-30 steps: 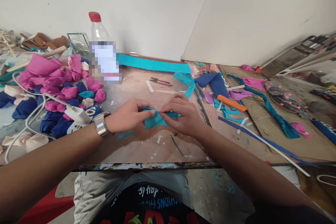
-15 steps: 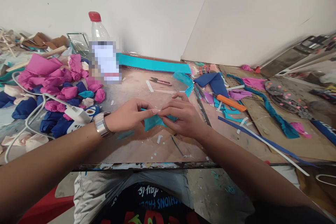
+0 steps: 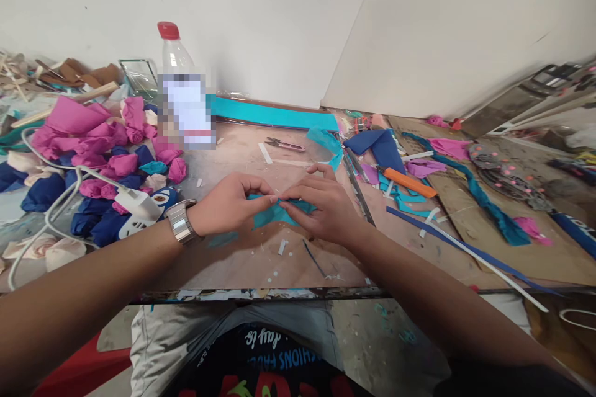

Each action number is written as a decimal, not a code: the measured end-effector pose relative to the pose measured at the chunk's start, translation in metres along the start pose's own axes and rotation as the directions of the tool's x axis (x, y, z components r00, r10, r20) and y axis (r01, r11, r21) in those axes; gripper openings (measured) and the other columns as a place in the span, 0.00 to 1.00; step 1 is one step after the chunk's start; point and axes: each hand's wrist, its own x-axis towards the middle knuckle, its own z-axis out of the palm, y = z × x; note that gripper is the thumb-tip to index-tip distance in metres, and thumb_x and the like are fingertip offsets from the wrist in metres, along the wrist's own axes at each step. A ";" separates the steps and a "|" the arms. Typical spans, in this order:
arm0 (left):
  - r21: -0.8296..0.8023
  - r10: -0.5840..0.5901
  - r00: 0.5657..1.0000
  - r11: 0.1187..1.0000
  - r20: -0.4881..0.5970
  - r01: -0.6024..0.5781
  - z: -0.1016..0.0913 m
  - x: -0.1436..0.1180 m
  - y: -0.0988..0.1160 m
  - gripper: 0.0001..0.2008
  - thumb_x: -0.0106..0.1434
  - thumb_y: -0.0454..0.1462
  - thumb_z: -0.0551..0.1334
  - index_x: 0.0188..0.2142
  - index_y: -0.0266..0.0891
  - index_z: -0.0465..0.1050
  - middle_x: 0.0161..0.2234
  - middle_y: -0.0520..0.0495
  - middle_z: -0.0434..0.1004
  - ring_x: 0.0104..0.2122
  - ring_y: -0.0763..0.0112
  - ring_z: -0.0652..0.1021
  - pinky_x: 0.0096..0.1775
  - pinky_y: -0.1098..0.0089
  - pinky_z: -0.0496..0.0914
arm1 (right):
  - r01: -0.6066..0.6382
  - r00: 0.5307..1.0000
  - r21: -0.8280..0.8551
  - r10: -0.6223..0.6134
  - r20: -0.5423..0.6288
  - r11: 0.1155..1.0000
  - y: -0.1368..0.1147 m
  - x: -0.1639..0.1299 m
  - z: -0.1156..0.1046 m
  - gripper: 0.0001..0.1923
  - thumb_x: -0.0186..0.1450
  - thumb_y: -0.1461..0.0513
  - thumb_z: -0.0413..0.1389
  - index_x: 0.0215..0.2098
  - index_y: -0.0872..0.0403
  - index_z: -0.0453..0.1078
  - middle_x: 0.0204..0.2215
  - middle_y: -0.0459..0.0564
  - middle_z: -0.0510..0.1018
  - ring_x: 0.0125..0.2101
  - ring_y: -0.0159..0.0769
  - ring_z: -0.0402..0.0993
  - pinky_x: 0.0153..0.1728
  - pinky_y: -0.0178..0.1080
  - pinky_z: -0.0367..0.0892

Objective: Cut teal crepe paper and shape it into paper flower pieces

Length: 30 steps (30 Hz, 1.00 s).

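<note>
Teal paper lies on the table. Left hand and right hand pinch it, seemingly at a fold.

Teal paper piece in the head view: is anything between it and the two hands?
Nothing visible is. The left hand and right hand both pinch the teal paper piece directly, fingertips meeting at its top edge over the table. The bottle and orange knife lie well off.
</note>
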 end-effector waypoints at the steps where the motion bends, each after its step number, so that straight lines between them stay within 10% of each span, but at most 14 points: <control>1: 0.018 0.008 1.000 1.000 -0.015 -0.008 0.001 0.000 0.000 0.14 0.65 0.44 0.63 0.35 0.36 0.82 0.30 0.50 0.81 0.29 0.72 0.74 0.33 0.72 0.65 | -0.006 1.000 -0.003 0.006 0.004 1.000 0.000 0.000 0.000 0.04 0.69 0.63 0.58 0.38 0.50 0.76 0.32 0.44 0.85 0.32 0.34 0.79 0.56 0.48 0.56; 21: 0.027 0.013 0.998 1.000 -0.054 -0.011 0.003 -0.002 0.002 0.15 0.66 0.45 0.62 0.34 0.36 0.81 0.29 0.50 0.80 0.29 0.72 0.73 0.32 0.73 0.65 | -0.039 0.999 -0.032 0.039 0.007 0.999 -0.001 -0.001 0.002 0.05 0.71 0.62 0.56 0.37 0.50 0.74 0.34 0.45 0.84 0.34 0.36 0.78 0.55 0.48 0.56; 30: 0.426 0.239 0.964 0.889 -0.118 -0.168 0.009 -0.010 0.005 0.15 0.71 0.43 0.57 0.38 0.39 0.80 0.34 0.49 0.84 0.30 0.70 0.78 0.35 0.71 0.65 | -0.160 0.987 0.092 0.160 0.000 0.983 0.001 -0.001 0.005 0.03 0.69 0.61 0.59 0.36 0.50 0.74 0.32 0.44 0.83 0.34 0.36 0.77 0.51 0.47 0.57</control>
